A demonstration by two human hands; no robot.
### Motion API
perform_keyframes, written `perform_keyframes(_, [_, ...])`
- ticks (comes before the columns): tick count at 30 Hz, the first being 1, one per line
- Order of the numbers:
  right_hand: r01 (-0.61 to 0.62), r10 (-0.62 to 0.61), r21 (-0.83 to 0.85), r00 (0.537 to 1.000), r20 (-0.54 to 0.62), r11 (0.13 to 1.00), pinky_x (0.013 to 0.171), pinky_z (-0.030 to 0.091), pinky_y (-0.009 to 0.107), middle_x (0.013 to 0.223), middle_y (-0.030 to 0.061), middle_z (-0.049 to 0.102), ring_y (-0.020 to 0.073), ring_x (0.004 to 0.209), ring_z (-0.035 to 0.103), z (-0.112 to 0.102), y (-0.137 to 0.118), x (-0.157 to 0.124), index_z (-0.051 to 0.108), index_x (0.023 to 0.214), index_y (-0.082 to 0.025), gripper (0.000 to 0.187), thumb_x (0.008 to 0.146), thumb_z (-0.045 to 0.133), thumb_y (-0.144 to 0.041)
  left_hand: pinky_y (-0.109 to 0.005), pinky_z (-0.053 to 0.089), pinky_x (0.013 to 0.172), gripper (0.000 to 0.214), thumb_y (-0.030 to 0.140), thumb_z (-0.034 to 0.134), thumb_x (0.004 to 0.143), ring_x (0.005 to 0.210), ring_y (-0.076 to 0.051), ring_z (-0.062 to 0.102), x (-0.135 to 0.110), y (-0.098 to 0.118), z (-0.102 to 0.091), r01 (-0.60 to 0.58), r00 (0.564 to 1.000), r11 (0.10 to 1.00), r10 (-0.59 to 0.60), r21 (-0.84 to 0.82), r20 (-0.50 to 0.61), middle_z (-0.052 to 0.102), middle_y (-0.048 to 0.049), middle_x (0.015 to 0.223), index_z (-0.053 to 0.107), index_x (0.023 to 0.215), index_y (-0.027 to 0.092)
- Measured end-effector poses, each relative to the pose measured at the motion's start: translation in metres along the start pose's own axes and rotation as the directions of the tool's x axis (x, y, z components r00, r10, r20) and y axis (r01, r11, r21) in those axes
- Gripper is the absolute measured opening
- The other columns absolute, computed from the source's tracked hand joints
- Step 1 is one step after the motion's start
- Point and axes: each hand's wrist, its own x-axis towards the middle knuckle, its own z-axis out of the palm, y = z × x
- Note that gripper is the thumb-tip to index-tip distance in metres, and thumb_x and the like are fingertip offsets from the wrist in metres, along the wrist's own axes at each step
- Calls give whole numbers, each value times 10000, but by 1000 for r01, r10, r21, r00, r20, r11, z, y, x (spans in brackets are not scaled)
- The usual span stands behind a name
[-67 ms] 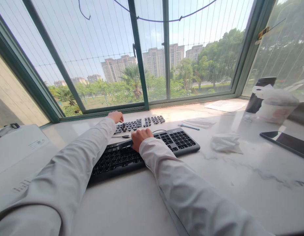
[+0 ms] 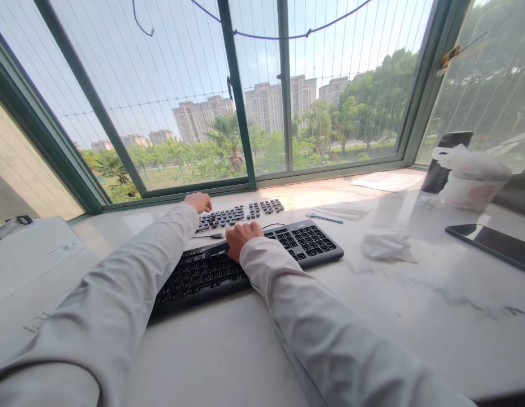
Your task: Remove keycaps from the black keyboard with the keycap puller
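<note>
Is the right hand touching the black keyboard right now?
Touching: the head view shows the right hand resting directly on the keyboard near its far edge, with no gap visible.

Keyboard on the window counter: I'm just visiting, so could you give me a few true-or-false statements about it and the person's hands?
1. The right hand rests on the black keyboard. True.
2. The left hand grips a mug. False: it is at the loose keycaps laid out in rows behind the keyboard.
3. A crumpled tissue lies to the right of the keyboard. True.
4. The keyboard stands upright against the window. False: it lies flat on the marble countertop.
</note>
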Motion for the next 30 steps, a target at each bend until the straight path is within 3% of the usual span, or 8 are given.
perform_keyframes(7, [-19, 19, -5, 1000, -7, 1000, 710, 458, 349, 957, 125, 682, 244, 900, 636, 2, 0, 0, 654, 964, -183, 261, 736, 550, -258, -348, 420, 848, 407, 569, 507, 779, 942, -254, 595, -35, 20, -30, -16, 993, 1000, 17, 11, -116, 700, -65, 979, 683, 1015, 289])
perform_keyframes(10, [-24, 23, -18, 1000, -16, 1000, 716, 455, 355, 958, 125, 677, 253, 913, 630, 4, 0, 1, 648, 976, -185, 279, 728, 562, -279, -337, 404, 868, 461, 598, 443, 806, 948, -238, 587, -64, 33, -45, -63, 991, 998, 61, -15, -118, 712, -55, 891, 653, 1069, 283])
perform_keyframes(15, [-52, 53, -57, 999, 5, 997, 741, 438, 377, 969, 130, 667, 263, 917, 623, 5, 2, 3, 636, 990, -186, 287, 733, 555, -284, -341, 398, 862, 530, 643, 402, 802, 952, -252, 585, -123, 46, -62, -55, 974, 998, 49, -21, -220, 697, -78, 893, 674, 1039, 255])
perform_keyframes(19, [-88, 90, -56, 995, 31, 995, 725, 429, 386, 969, 131, 665, 284, 904, 619, 2, 3, 1, 639, 969, -199, 257, 735, 555, -262, -339, 406, 841, 495, 622, 412, 807, 913, -245, 596, -171, 44, -60, -73, 961, 994, 50, -77, -273, 693, -73, 897, 693, 997, 261])
perform_keyframes(24, [-224, 238, 135, 966, -98, 965, 719, 404, 352, 889, 109, 674, 261, 842, 611, -2, 7, -2, 602, 1077, -247, 317, 763, 551, -237, -284, 426, 752, 458, 584, 424, 817, 831, -212, 608, -213, 45, -33, -61, 933, 977, -16, -202, -360, 694, -65, 858, 717, 893, 241])
perform_keyframes(26, [-245, 313, 322, 933, -178, 914, 703, 398, 320, 838, 88, 668, 239, 818, 598, 1, 10, 1, 620, 1017, -234, 258, 769, 551, -245, -285, 429, 733, 433, 558, 399, 843, 809, -203, 614, -221, 48, -19, -66, 907, 960, -55, -270, -419, 695, -43, 855, 698, 972, 273])
perform_keyframes(28, [-199, 393, 574, 889, -236, 794, 663, 395, 288, 774, 58, 645, 208, 767, 572, 6, 11, 7, 634, 907, -219, 177, 777, 547, -304, -284, 431, 721, 394, 536, 408, 851, 791, -194, 621, -225, 52, -7, -106, 892, 945, -48, -310, -449, 698, -24, 845, 687, 989, 293])
perform_keyframes(30, [-94, 481, 855, 855, -193, 510, 587, 375, 255, 656, 21, 585, 164, 650, 520, 12, 10, 15, 629, 804, -199, 196, 754, 565, -377, -280, 433, 714, 369, 518, 417, 858, 792, -186, 625, -225, 54, 1, -163, 886, 930, -8, -328, -464, 701, -14, 844, 684, 979, 296])
